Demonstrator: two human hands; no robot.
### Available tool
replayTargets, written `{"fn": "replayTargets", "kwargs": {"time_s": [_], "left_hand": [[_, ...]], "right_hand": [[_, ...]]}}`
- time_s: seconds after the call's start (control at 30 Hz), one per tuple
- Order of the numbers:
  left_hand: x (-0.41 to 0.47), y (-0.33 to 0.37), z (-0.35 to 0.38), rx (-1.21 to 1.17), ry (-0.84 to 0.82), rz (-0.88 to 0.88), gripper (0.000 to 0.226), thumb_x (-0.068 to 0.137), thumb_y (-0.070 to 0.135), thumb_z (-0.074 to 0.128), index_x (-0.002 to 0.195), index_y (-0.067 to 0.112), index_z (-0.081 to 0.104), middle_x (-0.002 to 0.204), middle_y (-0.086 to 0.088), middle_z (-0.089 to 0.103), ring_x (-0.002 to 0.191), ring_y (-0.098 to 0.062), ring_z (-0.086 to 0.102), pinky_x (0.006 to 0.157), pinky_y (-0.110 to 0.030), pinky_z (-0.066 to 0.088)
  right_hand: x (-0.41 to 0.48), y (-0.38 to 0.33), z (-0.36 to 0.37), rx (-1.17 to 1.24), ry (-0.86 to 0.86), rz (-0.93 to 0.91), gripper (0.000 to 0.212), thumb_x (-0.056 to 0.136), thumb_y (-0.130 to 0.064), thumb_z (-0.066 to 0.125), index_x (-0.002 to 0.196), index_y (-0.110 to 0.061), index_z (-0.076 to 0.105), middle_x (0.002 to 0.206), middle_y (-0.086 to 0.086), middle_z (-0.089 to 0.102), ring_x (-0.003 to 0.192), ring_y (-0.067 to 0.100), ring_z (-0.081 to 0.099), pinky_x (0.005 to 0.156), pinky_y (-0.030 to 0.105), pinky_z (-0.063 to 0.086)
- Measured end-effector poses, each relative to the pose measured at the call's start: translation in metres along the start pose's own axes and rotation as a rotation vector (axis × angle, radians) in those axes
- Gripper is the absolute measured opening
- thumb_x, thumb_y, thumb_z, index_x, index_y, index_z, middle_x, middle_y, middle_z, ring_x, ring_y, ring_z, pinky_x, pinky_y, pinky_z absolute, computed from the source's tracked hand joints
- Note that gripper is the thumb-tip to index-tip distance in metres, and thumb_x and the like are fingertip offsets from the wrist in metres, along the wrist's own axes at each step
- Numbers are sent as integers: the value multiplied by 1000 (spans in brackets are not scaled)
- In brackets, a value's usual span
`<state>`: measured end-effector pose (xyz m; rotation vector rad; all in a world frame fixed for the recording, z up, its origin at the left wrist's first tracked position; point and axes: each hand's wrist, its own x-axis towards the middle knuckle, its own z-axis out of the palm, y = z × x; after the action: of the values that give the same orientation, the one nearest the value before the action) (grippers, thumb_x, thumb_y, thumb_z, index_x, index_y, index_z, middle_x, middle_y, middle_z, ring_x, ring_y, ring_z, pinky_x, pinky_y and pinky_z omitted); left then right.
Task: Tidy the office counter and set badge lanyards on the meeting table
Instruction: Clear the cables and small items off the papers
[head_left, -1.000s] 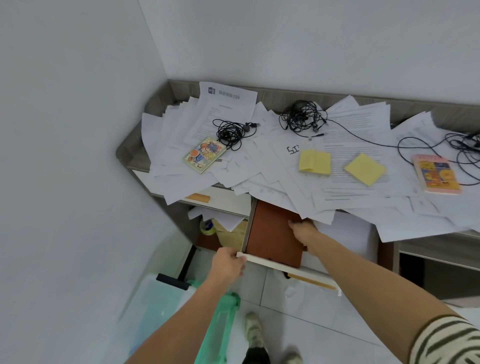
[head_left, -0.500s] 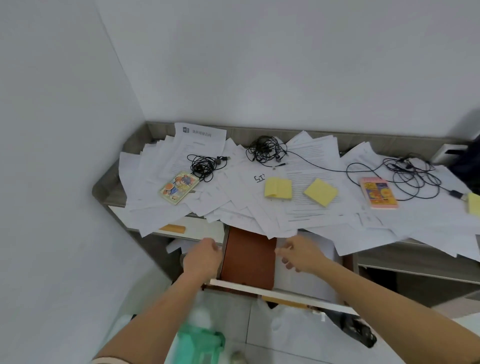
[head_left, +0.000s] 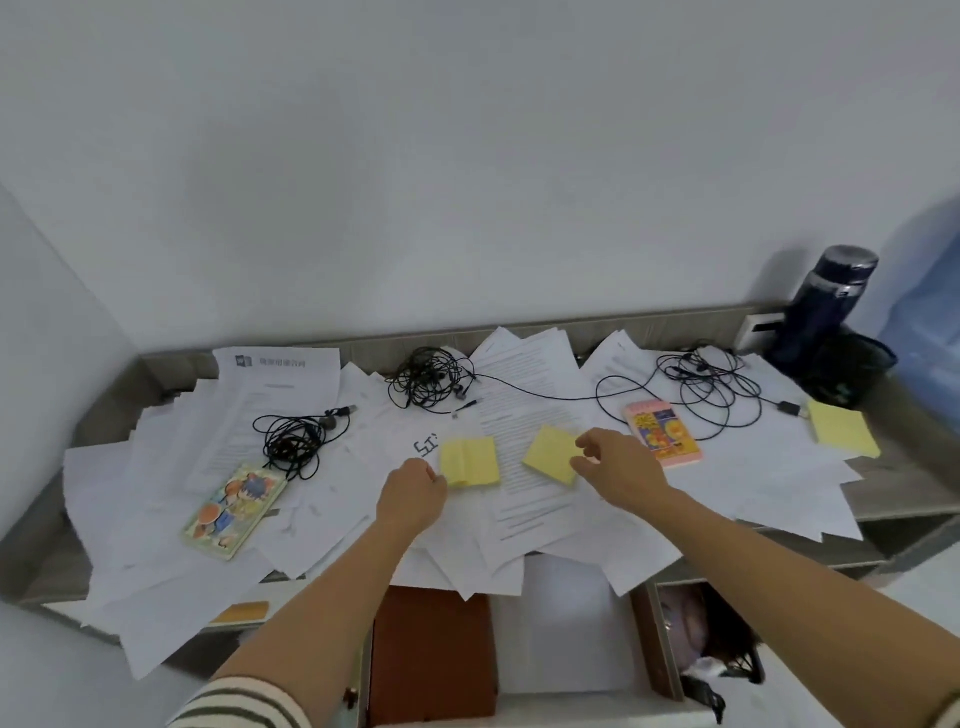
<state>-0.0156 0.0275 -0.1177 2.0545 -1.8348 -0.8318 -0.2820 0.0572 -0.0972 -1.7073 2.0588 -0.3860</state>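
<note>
The grey wood-grain counter (head_left: 904, 483) lies under a spread of loose white printed paper sheets (head_left: 524, 415), which cover nearly all of its top and overhang its near edge. At the middle of the spread sit two square yellow sticky-note pads: the left pad (head_left: 470, 461) and the right pad (head_left: 550, 460), near each other but apart. The left hand (head_left: 411, 500) is curled into a loose fist on the papers, its knuckles just at the left pad's 9 o'clock edge; whether it pinches that pad's corner cannot be told. The right hand (head_left: 618, 470) hovers at the right pad's 3 o'clock side with fingers (head_left: 586, 441) spread and bent, holding nothing.

At 3 o'clock from the right hand lies a pink cartoon-printed notepad (head_left: 662, 432), and beyond it a loose loop of black cable (head_left: 711, 387). At 12 o'clock from the pads rests a tangled bundle of black earphone wires (head_left: 428, 382); a second coiled black wire (head_left: 296, 441) lies at 10 o'clock, just above a colourful cartoon-covered booklet (head_left: 235, 512). A third yellow pad (head_left: 844, 428) sits at the far right, near a dark blue bottle (head_left: 826, 306). Below the counter's near edge, an open drawer shows a brown flat board (head_left: 434, 660).
</note>
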Motion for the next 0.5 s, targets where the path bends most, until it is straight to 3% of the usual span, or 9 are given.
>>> {"fn": "replayTargets", "kwargs": {"time_s": [0.07,0.1,0.2,0.3,0.43,0.5], "left_hand": [[28,10,5,0,-42,-38,28,91,34,57,92,6,55,103,-19,65,76,-21,53,63,-30,43],[36,15,6,12,-68,-57,36,88,39,60,97,5,56,106,-18,64,79,-22,54,63,-29,40],[58,30,12,111,-126,-81,53,81,50,66,112,10,51,111,-6,58,103,-25,58,73,-30,41],[69,39,19,120,-193,-85,60,73,48,74,114,10,52,112,-6,60,106,-24,58,74,-30,43],[86,48,22,71,-286,-87,74,63,39,81,119,-3,56,115,-18,63,102,-29,64,75,-32,50],[89,54,23,57,-310,-58,58,64,34,80,108,4,56,103,-15,63,89,-25,63,62,-30,45]], "right_hand": [[25,-2,1,-44,-23,13,49,93,-41,58,137,-20,49,133,1,57,119,21,54,91,33,46],[33,-5,2,-76,-56,21,55,92,-43,59,141,-21,44,137,3,53,123,22,51,93,34,44],[57,-8,7,-209,-165,62,76,85,-51,66,147,-21,33,140,7,46,128,26,44,95,37,43],[68,-7,9,-318,-172,94,85,76,-57,72,143,-22,34,135,7,47,126,26,44,90,36,44],[78,-4,9,-262,-206,151,77,68,-60,76,128,-21,49,125,2,51,115,22,51,82,32,44],[79,3,10,-157,-214,173,64,72,-54,76,121,-20,54,119,0,52,107,20,55,76,30,43]]}}
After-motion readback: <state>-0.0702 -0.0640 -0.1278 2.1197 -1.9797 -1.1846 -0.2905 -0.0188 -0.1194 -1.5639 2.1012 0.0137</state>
